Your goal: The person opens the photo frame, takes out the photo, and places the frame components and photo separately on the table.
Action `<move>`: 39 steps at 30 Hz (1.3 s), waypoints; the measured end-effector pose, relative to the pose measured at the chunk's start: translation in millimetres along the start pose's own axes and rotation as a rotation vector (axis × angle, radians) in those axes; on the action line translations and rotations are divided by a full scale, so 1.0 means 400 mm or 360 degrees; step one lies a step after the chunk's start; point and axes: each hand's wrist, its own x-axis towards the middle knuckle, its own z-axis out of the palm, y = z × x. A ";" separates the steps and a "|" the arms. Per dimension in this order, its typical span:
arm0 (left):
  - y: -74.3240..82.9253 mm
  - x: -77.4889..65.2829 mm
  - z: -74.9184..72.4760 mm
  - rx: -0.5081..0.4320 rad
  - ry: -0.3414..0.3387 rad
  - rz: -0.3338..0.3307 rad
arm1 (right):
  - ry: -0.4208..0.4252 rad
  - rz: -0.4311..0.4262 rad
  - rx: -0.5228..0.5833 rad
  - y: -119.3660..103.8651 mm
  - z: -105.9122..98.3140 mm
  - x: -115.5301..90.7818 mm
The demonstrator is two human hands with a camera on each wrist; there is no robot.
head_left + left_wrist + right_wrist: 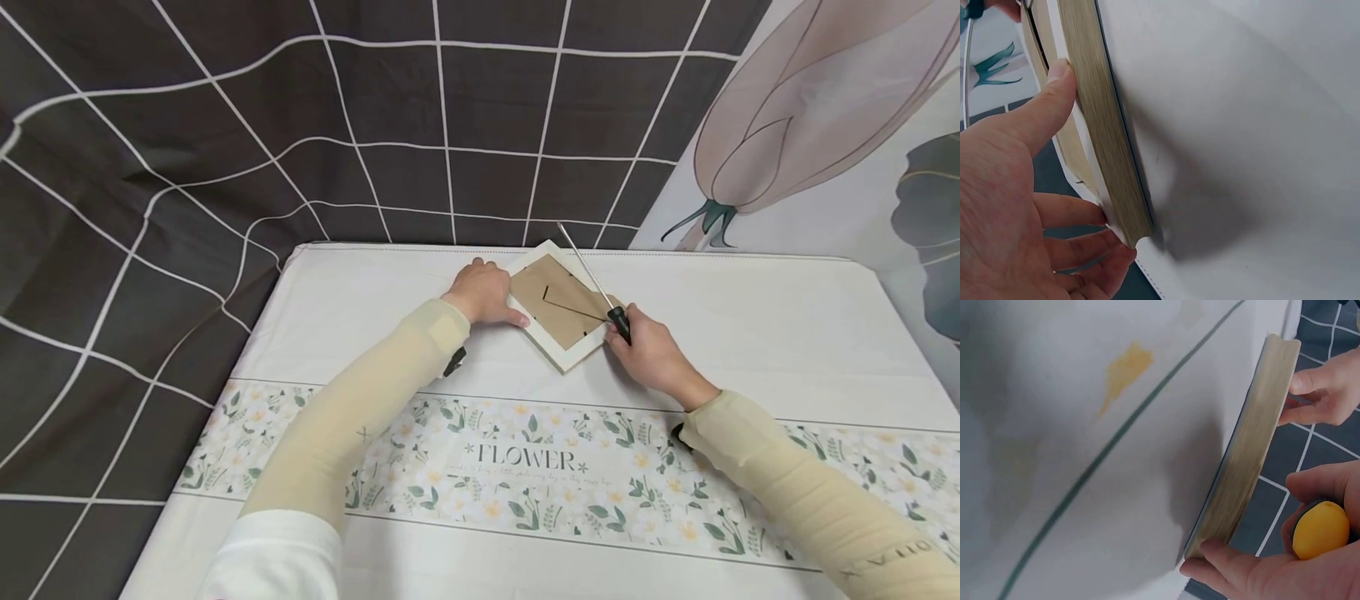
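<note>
A white picture frame (557, 353) lies back side up on the table, turned cornerwise, with its brown backing board (551, 304) showing. My left hand (486, 293) grips the frame at its left corner, thumb on the near side. In the left wrist view that thumb (1054, 94) rests along the frame's edge, and the other fingers reach the corner. My right hand (651, 348) holds a screwdriver (618, 323) with a black handle, its metal shaft slanting up and left over the frame. The handle's yellow end (1321, 530) shows in the right wrist view, where fingers of this hand also touch the frame's corner.
A white cloth with a printed flower band (525, 467) covers the table. Beyond the far edge hangs a dark curtain (397, 108) with white grid lines, also running down the left side. A floral printed sheet (810, 125) is at the back right.
</note>
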 end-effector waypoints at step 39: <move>0.090 -0.077 0.056 -0.0020 0.0237 -0.0420 | -0.0061 -0.0109 -0.0171 0.047 -0.035 0.118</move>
